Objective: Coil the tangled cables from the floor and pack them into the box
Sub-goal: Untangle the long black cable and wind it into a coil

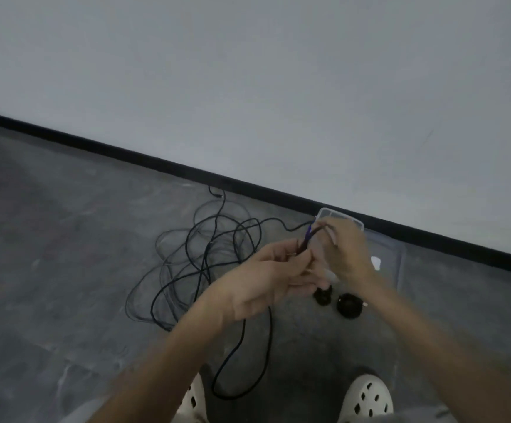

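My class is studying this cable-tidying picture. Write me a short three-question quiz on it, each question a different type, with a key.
1. True or false: the tangled cables lie on the floor, outside the clear box.
2. The thin cable raised in front is held by: A) one hand B) both hands C) neither.
3. Fill in: ___ small dark round items lie on the floor by the box.
Key: 1 true; 2 B, left hand and right hand; 3 two.

Dim, flat light; soft motion blur throughout (edges bowed slightly)
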The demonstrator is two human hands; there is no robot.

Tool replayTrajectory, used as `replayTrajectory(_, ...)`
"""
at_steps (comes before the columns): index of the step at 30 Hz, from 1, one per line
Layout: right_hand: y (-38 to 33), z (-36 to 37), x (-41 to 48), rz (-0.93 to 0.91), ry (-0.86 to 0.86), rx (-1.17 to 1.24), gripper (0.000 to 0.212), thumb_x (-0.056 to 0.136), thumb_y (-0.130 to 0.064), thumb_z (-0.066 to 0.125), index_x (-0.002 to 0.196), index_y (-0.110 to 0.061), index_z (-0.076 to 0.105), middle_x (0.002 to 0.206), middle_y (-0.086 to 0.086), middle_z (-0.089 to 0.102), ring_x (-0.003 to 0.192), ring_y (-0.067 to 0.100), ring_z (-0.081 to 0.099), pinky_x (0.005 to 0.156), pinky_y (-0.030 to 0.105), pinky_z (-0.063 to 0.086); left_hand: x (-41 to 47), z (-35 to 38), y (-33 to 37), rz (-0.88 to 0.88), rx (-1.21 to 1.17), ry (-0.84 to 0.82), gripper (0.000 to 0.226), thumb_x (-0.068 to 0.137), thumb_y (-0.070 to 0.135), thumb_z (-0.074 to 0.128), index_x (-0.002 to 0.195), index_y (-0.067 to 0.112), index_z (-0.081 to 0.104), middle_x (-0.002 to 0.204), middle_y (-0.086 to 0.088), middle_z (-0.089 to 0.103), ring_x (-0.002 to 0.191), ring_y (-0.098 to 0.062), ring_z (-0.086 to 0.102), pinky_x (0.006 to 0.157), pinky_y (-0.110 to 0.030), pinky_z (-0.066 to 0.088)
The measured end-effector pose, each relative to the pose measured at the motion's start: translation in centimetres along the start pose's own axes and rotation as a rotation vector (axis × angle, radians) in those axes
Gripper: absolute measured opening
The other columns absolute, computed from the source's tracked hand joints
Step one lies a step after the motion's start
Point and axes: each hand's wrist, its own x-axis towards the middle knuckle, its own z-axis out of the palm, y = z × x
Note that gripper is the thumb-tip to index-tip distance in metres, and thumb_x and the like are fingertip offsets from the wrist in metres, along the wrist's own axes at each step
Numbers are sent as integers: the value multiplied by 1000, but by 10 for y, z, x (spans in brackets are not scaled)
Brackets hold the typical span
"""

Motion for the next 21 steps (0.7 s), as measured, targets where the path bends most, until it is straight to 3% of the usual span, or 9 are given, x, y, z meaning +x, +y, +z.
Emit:
replayTrajectory(2, -16, -21, -12, 67, 49, 92, 19, 96, -5, 51, 91, -17, 64, 90, -10, 65, 89, -10, 58, 79, 8, 41, -19, 23, -1, 22, 27, -109, 18, 101, 12, 43, 111, 13, 57, 93, 2, 69, 86, -14, 69, 82, -26, 54)
replayTrajectory(4, -32, -35, -25, 39, 114, 186, 15, 97, -2, 52, 94, -11, 64, 91, -5, 66, 86, -15, 56, 76, 1, 37, -24, 38, -13, 20, 157, -201, 20, 102, 9, 40, 119, 13, 50, 94, -1, 68, 85, -13, 69, 83, -26, 53)
replayTrajectory(7, -52, -42, -34, -9, 123, 380, 17, 94, 3, 53, 107, 1, 64, 104, 5, 68, 99, -5, 61, 88, 8, 43, -15, 51, -23, 8, 308, -312, 28, 103, 0, 37, 125, 14, 48, 95, -14, 66, 88, -8, 67, 86, -24, 52)
replayTrajectory(10, -62, -42, -33, -4, 105, 535, 22, 92, 9, 52, 108, 3, 65, 112, 9, 68, 110, 8, 62, 99, 19, 45, -5, 49, -21, 51, 393, -285, 25, 100, -7, 40, 122, -7, 52, 100, -2, 64, 92, -3, 64, 91, -23, 50)
replayTrajectory(12, -64, -42, -29, 39, 102, 570, 22, 92, 9, 51, 107, 4, 66, 111, 9, 68, 110, 9, 63, 98, 20, 46, 1, 43, -19, 73, 457, -219, 21, 99, -6, 44, 117, -11, 54, 100, -4, 63, 94, -3, 64, 97, -29, 49)
replayTrajectory(15, -60, -45, -18, 158, 140, 719, 19, 94, 6, 50, 106, 9, 65, 106, 9, 69, 99, 1, 65, 88, 12, 48, 5, 38, -16, 42, 524, -53, 19, 97, 6, 56, 114, -2, 60, 104, -10, 66, 103, -20, 66, 103, -39, 47)
replayTrajectory(17, -57, -47, -14, 147, 172, 655, 19, 97, -2, 51, 103, 7, 66, 104, 10, 70, 98, 4, 66, 89, 16, 49, 9, 32, -15, 25, 576, 29, 20, 95, 12, 61, 113, 3, 63, 103, -6, 68, 101, -14, 65, 97, -27, 50)
replayTrajectory(21, -47, -48, -13, 87, 146, 471, 27, 101, -17, 46, 97, -4, 70, 103, 3, 72, 105, 18, 65, 98, 42, 49, 20, 22, -12, 30, 583, 170, 17, 100, 16, 52, 108, 7, 64, 96, -2, 69, 82, -4, 63, 79, -15, 50)
